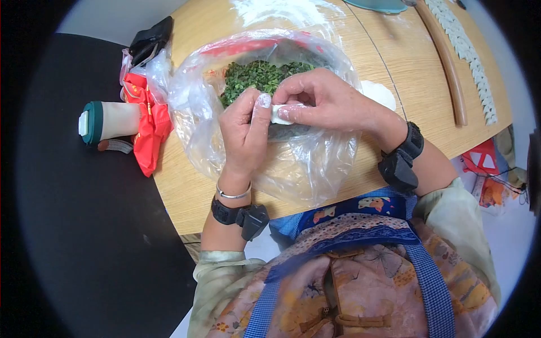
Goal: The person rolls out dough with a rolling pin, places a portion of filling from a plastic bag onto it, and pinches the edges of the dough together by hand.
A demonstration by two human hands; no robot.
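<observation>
My left hand [246, 129] and my right hand [324, 101] meet over an open clear plastic bag [194, 107]. Between their fingertips is a small white dumpling [276, 116], mostly hidden by the fingers. The left thumb is dusted with white flour and presses at its left side, while the right thumb and fingers pinch its other side. Beneath the hands, chopped green leaves [248, 76] fill the bag. Partly behind my right forearm lies a flat white piece of dough [378, 94].
A long wooden rolling pin [445, 62] and a row of folded white dumplings [470, 53] lie at the right. Flour [282, 12] covers the far tabletop. A green-lidded cup [115, 121], a red bag [153, 132] and a black pouch [152, 39] sit at the left edge.
</observation>
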